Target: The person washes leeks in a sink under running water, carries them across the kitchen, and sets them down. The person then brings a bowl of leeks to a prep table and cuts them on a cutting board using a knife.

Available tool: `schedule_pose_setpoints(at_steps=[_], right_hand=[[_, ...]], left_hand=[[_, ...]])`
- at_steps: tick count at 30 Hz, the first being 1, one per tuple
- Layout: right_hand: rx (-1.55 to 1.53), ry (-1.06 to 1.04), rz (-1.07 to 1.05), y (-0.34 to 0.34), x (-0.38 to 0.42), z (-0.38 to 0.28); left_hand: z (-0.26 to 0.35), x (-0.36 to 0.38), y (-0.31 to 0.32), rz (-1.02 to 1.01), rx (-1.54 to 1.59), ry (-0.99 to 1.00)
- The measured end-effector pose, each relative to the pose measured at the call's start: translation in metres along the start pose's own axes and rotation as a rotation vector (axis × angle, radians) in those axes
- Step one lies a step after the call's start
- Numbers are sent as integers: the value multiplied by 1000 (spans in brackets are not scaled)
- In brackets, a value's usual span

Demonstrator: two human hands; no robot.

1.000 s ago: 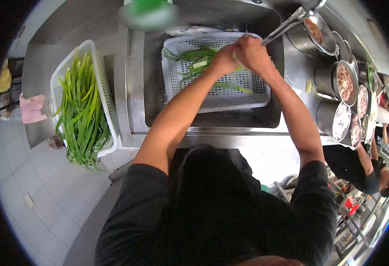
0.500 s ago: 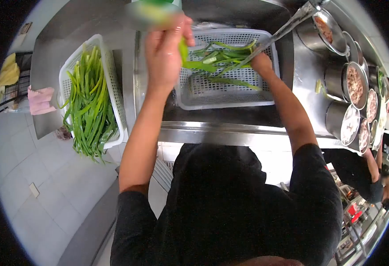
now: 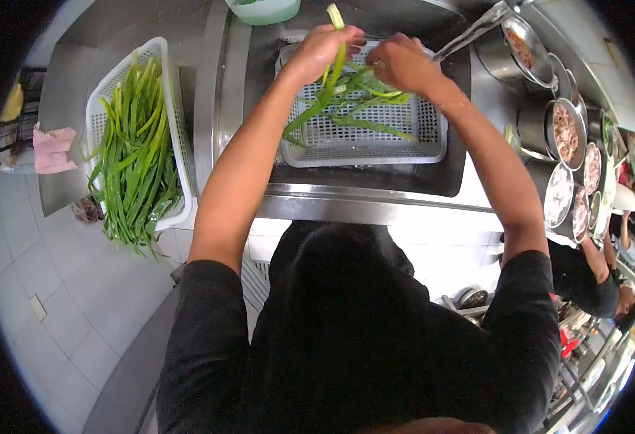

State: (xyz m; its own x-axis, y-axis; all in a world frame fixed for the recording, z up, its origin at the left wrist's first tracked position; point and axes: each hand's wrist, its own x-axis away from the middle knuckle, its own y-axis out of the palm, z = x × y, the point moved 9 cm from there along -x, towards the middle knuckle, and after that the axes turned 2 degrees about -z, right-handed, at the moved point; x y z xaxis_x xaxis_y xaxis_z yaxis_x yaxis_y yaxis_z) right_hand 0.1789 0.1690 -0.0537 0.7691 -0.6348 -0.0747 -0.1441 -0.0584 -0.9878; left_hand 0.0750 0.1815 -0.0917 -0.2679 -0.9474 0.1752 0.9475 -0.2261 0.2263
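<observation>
Left hand [image 3: 322,54] stretched far, fingers wrapped round green stalk [image 3: 337,66]; pale end juts far, leaves trail near-left. Right hand [image 3: 404,66] just right, fingers curled, grip unclear. Loose greens [image 3: 375,129] nearer, below hands, in white basket [image 3: 364,162].

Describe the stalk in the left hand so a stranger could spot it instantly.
Find the metal sink, then the pale perforated basket inside it. Over that basket's left part, the left hand grips a long green stalk. Its whitish end juts up past the hand, unlike the greens lying in the basket.
</observation>
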Motion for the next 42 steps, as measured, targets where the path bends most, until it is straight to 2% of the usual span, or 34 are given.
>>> schedule_pose_setpoints(at_steps=[3, 4, 7, 8, 10, 12, 14, 17, 18, 21, 24, 27, 30, 33, 34, 37, 41, 42], right_hand=[[-335, 22, -160, -12, -33, 5], [-440, 31, -220, -13, -38, 8], [-601, 62, -196, -24, -48, 21], [-457, -189, 74, -31, -45, 18], [-598, 106, -41, 13, -31, 66], [-439, 513, -131, 96, 4, 141], [-156, 761, -113, 130, 49, 172], [-209, 959, -91, 156, 84, 166], [-255, 1066, -109, 161, 94, 162], [-246, 1205, -64, 153, 101, 151], [-228, 1259, -3, 159, 104, 162], [-307, 1274, 95, 156, 102, 164], [-338, 1228, -38, 158, 93, 158], [-223, 1269, 84, 142, 92, 151], [-227, 1280, 116, 170, 98, 172], [-241, 1221, 4, 178, 90, 168], [-259, 1269, 8, 174, 96, 160], [-313, 1259, 75, 153, 95, 146]], left_hand=[[-27, -6, -1, 20, 75, -70], [-17, 3, 13, -12, 237, -76], [-27, 10, 10, -6, 340, -121], [-27, 11, 7, 13, 255, -106], [-24, 23, 1, 59, 85, -78], [-16, 46, -8, 153, 43, -106], [-18, 63, -21, 241, 87, -128], [0, 84, -25, 286, 244, -23], [-1, 89, -27, 281, 254, -46], [0, 96, -33, 300, 275, -21], [10, 101, -39, 315, 217, 14], [15, 104, -42, 315, 292, -7], [18, 104, -43, 302, 266, -14], [11, 102, -43, 296, 246, -26], [11, 102, -41, 301, 264, -34], [16, 108, -38, 320, 283, -38], [14, 121, -43, 312, 283, -41], [13, 123, -47, 321, 279, -44]])
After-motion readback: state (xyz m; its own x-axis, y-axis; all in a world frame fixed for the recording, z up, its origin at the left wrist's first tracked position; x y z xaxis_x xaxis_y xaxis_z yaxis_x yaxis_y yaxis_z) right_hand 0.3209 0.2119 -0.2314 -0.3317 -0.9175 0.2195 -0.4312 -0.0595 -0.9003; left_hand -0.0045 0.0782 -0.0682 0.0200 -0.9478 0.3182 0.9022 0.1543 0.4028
